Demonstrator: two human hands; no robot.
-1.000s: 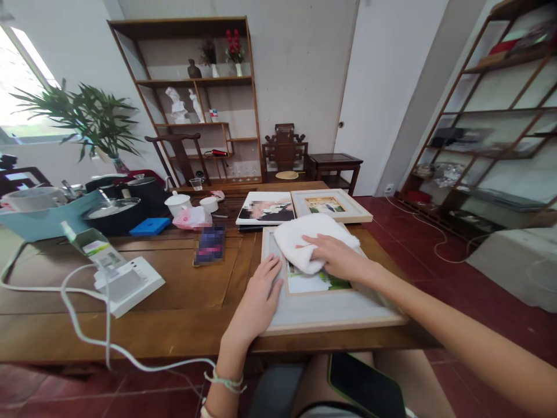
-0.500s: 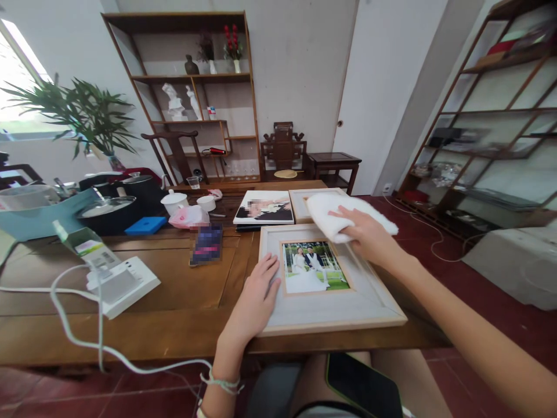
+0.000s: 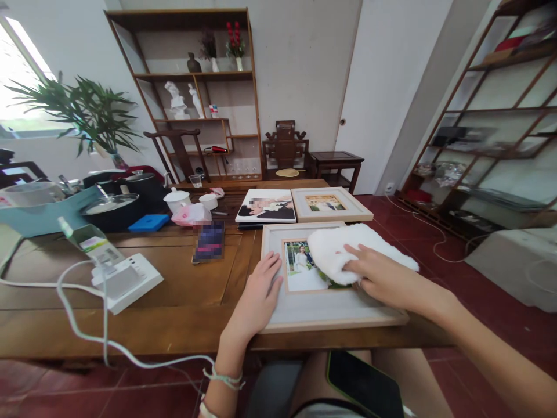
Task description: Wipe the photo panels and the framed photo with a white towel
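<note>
A large light-wood picture frame (image 3: 322,307) with a wedding photo lies flat at the near edge of the wooden table (image 3: 174,313). My left hand (image 3: 257,296) rests flat, fingers stretched, on the frame's left border. My right hand (image 3: 383,278) presses a white fluffy cloth (image 3: 348,252) onto the right part of the photo, fingers curled on the cloth. Behind it lie a smaller framed photo (image 3: 331,204) and a frameless photo print (image 3: 266,206).
To the left sit a white box with a cable (image 3: 126,278), a small dark card (image 3: 209,241), a pink bag (image 3: 191,215), white cups, black pots (image 3: 113,209) and a blue tray. A phone (image 3: 365,386) lies on my lap. Shelves stand behind and right.
My right hand swept the cloth from the photo's middle up to the frame's far right corner, then back down onto the right side of the photo. The left hand stayed put.
</note>
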